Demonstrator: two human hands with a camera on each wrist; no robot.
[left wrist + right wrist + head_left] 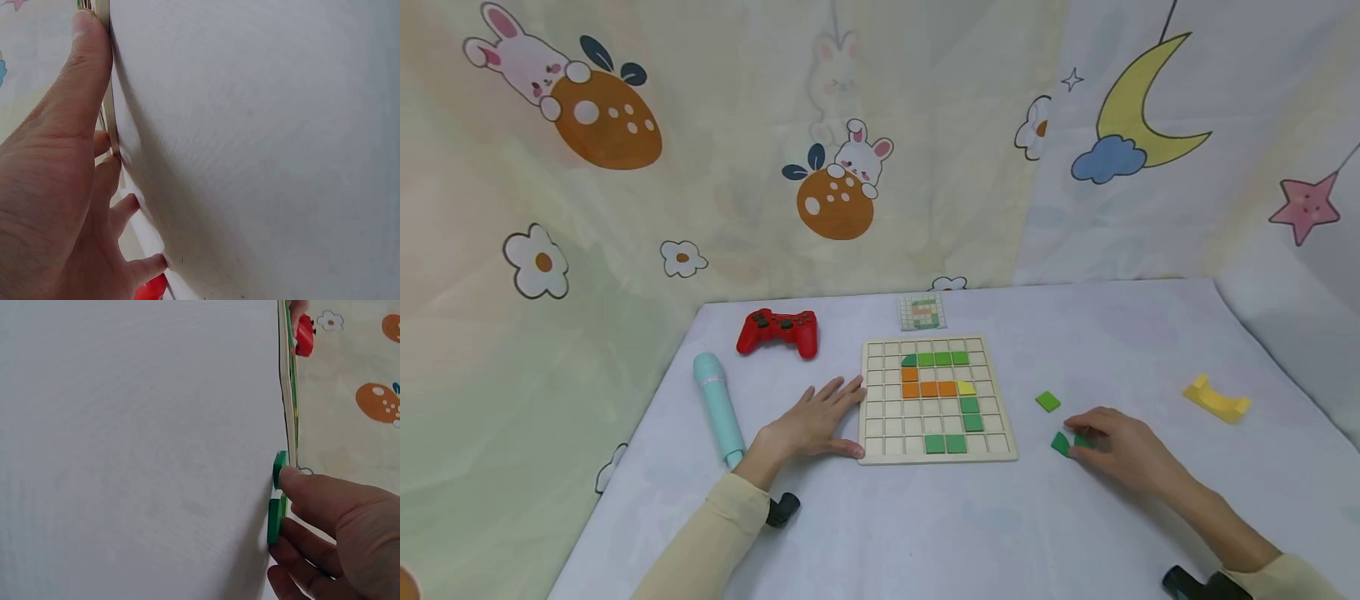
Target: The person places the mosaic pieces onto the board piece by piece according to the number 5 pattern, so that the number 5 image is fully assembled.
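Observation:
My left hand (808,427) lies spread along the left edge of a wooden grid board (887,427), fingertips and thumb at its rim. In the left wrist view the thumb (87,69) touches the board's side. On the grid sit green, orange and yellow tiles. To the right of the board, my right hand (1123,450) is low over the table, its fingers loosely bent around a dark green tile (1082,442). Beside it lies another dark green tile (1060,443); in the right wrist view the thumb tip (294,480) overlaps this farther tile (278,467).
A light green tile (1048,402) lies past the right hand. A picture card (922,312) is behind the board. Left of it are a red game controller (778,332) and a turquoise cylindrical stick (718,404). A yellow curved block (1216,400) stands far right.

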